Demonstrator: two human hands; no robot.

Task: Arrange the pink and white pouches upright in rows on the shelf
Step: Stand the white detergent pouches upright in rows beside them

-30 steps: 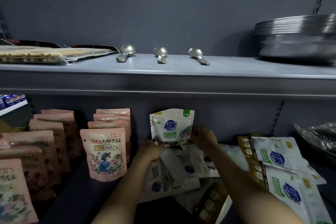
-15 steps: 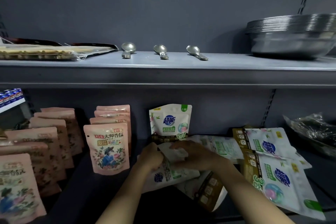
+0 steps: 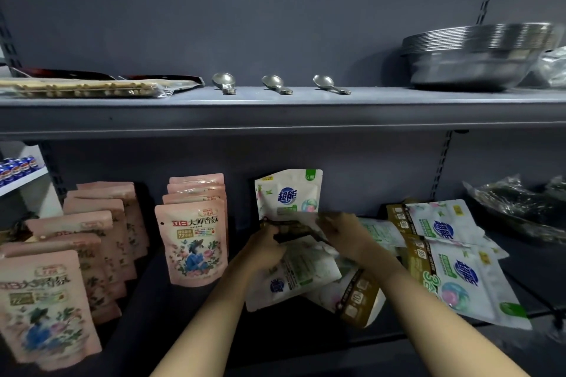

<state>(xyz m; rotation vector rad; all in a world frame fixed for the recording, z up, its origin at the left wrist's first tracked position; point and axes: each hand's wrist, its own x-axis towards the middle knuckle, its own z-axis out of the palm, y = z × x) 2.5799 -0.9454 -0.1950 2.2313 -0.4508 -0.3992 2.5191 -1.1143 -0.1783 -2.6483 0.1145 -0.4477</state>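
Observation:
Pink pouches stand upright in two rows on the lower shelf: a left row and a middle row. One white pouch stands upright against the back wall. In front of it my left hand and my right hand together grip another white pouch by its dark bottom edge, lifted and tilted over a heap of flat white pouches. More white pouches lie flat at the right.
The upper shelf carries a flat wrapped pack, three metal spoons and stacked metal basins. Dark plastic-wrapped goods lie at the lower shelf's far right. Blue cans sit on a neighbouring shelf at left.
Both hands let go of the white pouch now standing at the back, dropped to the heap and took hold of another white pouch, which they have lifted.

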